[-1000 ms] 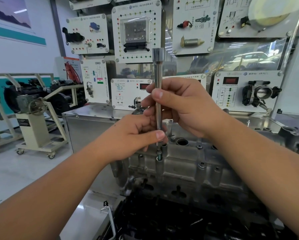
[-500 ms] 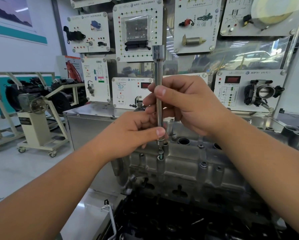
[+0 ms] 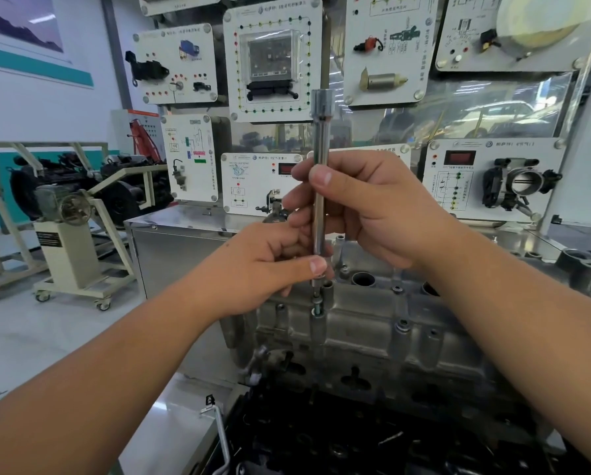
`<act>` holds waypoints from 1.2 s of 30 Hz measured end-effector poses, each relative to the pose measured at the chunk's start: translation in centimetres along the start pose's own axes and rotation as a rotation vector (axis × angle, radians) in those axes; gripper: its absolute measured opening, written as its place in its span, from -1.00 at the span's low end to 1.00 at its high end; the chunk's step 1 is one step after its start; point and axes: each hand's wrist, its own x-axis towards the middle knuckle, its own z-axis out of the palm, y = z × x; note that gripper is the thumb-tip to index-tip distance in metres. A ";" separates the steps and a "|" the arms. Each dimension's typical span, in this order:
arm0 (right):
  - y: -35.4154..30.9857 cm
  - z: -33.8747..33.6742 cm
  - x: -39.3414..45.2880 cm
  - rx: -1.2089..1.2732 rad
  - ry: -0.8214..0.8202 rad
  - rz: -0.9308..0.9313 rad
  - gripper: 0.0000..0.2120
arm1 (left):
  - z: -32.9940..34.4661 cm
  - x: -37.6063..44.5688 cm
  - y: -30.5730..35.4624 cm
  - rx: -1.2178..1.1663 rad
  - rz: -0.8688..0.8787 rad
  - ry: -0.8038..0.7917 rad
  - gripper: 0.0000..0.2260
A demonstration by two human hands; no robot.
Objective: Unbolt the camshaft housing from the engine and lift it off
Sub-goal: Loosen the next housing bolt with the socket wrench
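Spinning out a housing bolt by hand: right hand and left hand both pinching the extension bar. Best kept dead vertical, light pressure.

An automotive training workshop: white teaching panels carrying mounted car parts and wiring diagrams fill the wall at twelve o'clock, a throttle body on one at two o'clock. Engines on wheeled stands sit at nine o'clock, and a bare metal engine lies close in front.
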 end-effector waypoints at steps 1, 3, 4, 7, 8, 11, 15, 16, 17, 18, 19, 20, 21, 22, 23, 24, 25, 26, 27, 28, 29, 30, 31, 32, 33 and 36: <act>0.0 0.0 0.0 0.010 -0.006 0.007 -0.82 | 0.0 0.0 0.0 0.011 0.004 -0.005 -0.88; 0.0 0.2 -0.1 0.027 0.003 0.002 -0.81 | 0.0 0.1 0.1 0.049 0.021 -0.002 -0.91; 0.1 0.3 -0.1 0.031 0.018 -0.008 -0.82 | 0.1 0.2 0.0 0.068 0.026 0.002 -0.92; 0.1 0.5 -0.1 0.019 0.058 -0.052 -0.82 | 0.1 0.3 -0.3 0.097 0.009 0.033 -0.93; 0.1 0.5 -0.1 0.011 0.067 -0.062 -0.82 | 0.1 0.3 -0.3 0.105 0.007 0.045 -0.93; 0.1 0.4 -0.1 0.001 0.050 -0.058 -0.86 | 0.1 0.1 0.0 0.052 0.013 0.032 -0.91; -0.1 0.3 0.0 0.027 -0.019 -0.012 -0.81 | -0.1 0.0 0.3 0.048 -0.006 0.011 -0.82; -0.1 0.2 0.0 0.028 -0.021 -0.013 -0.80 | -0.1 0.0 0.1 0.083 -0.001 0.023 -0.77; -0.1 0.2 -0.1 0.029 -0.020 -0.020 -0.79 | -0.1 0.1 0.1 0.106 0.001 0.032 -0.72; 0.0 0.2 -0.1 0.031 -0.016 -0.029 -0.78 | 0.0 0.2 0.0 0.108 0.004 0.035 -0.70; 0.0 0.3 -0.1 0.026 -0.011 -0.040 -0.76 | 0.1 0.2 0.1 0.106 0.005 0.039 -0.71; 0.1 0.3 -0.1 0.013 -0.003 -0.051 -0.76 | 0.1 0.2 0.1 0.112 0.012 0.036 -0.72; 0.2 0.3 -0.1 -0.005 0.007 -0.063 -0.77 | 0.1 0.2 0.0 0.108 0.012 0.034 -0.76; 0.2 0.4 -0.1 -0.023 0.020 -0.076 -0.81 | 0.1 0.2 -0.1 0.097 0.015 0.032 -0.85; 0.3 0.4 -0.1 -0.037 0.032 -0.087 -0.85 | 0.1 0.1 -0.1 0.091 0.013 0.031 -0.92; 0.4 0.4 -0.1 -0.042 0.037 -0.091 -0.88 | 0.2 0.1 -0.1 0.095 0.011 0.035 -0.93; 0.4 0.3 0.0 -0.038 0.033 -0.085 -0.89 | 0.1 0.1 -0.1 0.084 0.000 0.038 -0.90; 0.4 0.3 0.0 -0.028 0.020 -0.072 -0.89 | 0.1 0.1 0.0 0.054 -0.006 0.030 -0.90; 0.4 0.2 0.0 -0.016 0.003 -0.057 -0.88 | 0.1 0.0 0.1 0.023 -0.006 0.016 -0.89; 0.3 0.2 0.0 -0.004 -0.014 -0.044 -0.87 | 0.0 0.0 0.1 0.008 0.004 0.008 -0.88; 0.3 0.1 0.0 0.006 -0.025 -0.034 -0.86 | -0.1 0.0 0.1 0.010 0.009 0.012 -0.88; 0.3 0.1 0.0 0.012 -0.030 -0.028 -0.85 | -0.1 0.1 0.0 0.031 0.012 0.025 -0.86; 0.3 0.1 0.0 0.014 -0.028 -0.029 -0.84 | -0.1 0.2 -0.1 0.055 0.006 0.041 -0.81; 0.3 0.1 -0.1 0.010 -0.023 -0.036 -0.83 | 0.0 0.2 -0.2 0.084 0.004 0.046 -0.75; 0.4 0.2 -0.1 0.001 -0.013 -0.047 -0.83 | 0.0 0.3 -0.2 0.089 0.002 0.042 -0.73; 0.6 0.4 0.0 -0.026 0.039 -0.084 -0.83 | 0.2 0.3 -0.3 0.060 0.047 0.007 -0.89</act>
